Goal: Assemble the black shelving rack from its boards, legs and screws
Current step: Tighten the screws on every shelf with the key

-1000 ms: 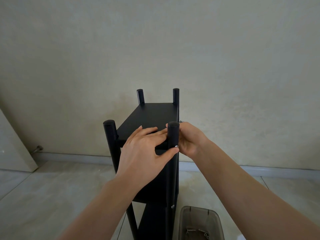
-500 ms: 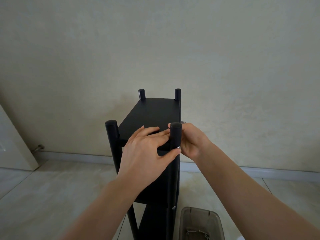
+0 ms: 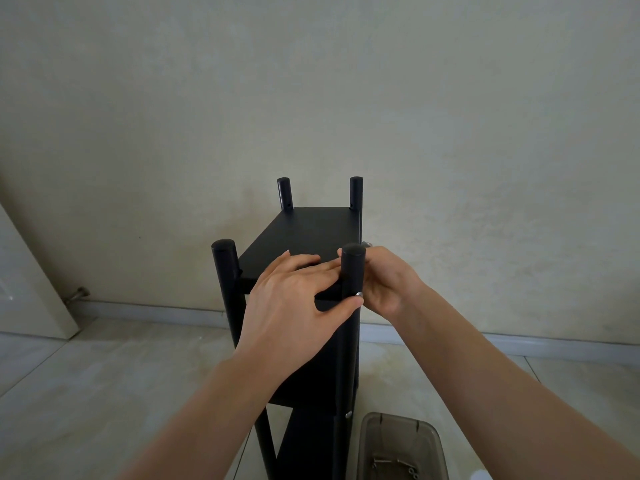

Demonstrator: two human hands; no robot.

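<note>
The black shelving rack [image 3: 308, 230] stands upright on the floor against the wall, four round legs rising above its top board. My left hand [image 3: 294, 299] lies flat on the near end of the top board, its thumb against a silver screw [image 3: 358, 294] in the near right leg [image 3: 352, 268]. My right hand [image 3: 384, 282] is curled behind that leg on its right side, a small metal piece [image 3: 366, 244] showing above its fingers. A second screw [image 3: 348, 414] sits lower in the same leg.
A translucent grey plastic tub [image 3: 401, 441] with several loose screws stands on the tiled floor right of the rack's base. A pale door edge [image 3: 31, 289] and a doorstop [image 3: 78, 293] are at the left. The baseboard runs behind the rack.
The view has shifted slightly; the far end of the top board sits lower against its far legs. Both hands stay at the near right leg, almost unmoved.
</note>
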